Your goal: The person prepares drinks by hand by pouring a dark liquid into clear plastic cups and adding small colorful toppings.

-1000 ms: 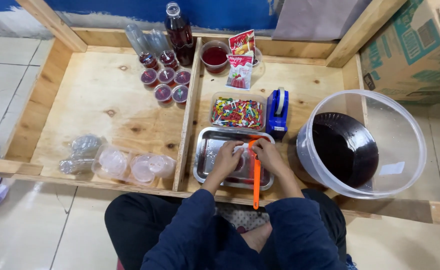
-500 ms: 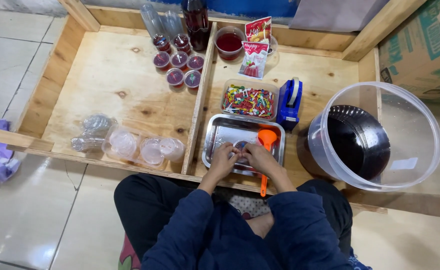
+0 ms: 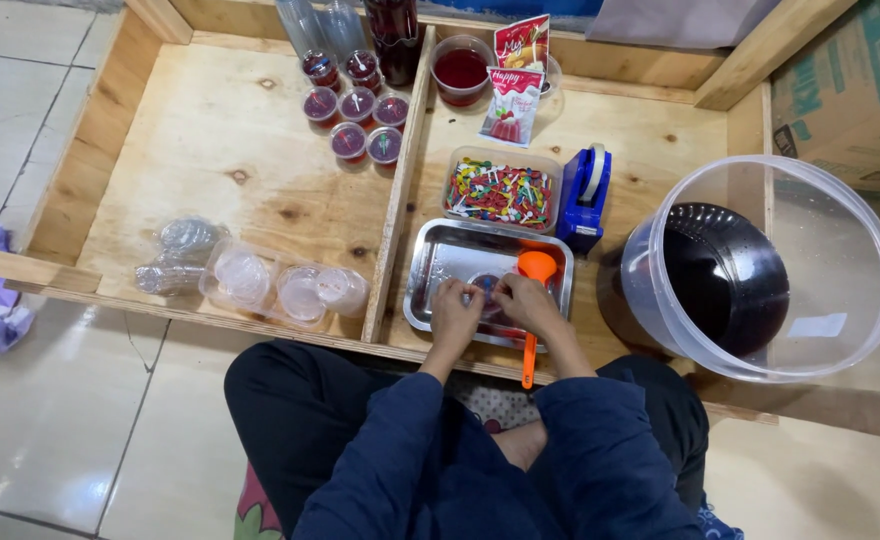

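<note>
From the head camera, the left hand (image 3: 456, 312) and right hand (image 3: 526, 302) meet over the steel tray (image 3: 440, 262), fingers pinched together on a small clear cup (image 3: 485, 287) at the tray's middle. An orange ladle (image 3: 534, 290) lies across the tray's 4 o'clock edge, just beside the right hand. Sealed red cups (image 3: 356, 105) sit well apart at 11 o'clock, the box of coloured picks (image 3: 501, 190) at 12. The step looks like closing the cup, which calls for even pressure around its rim.
</note>
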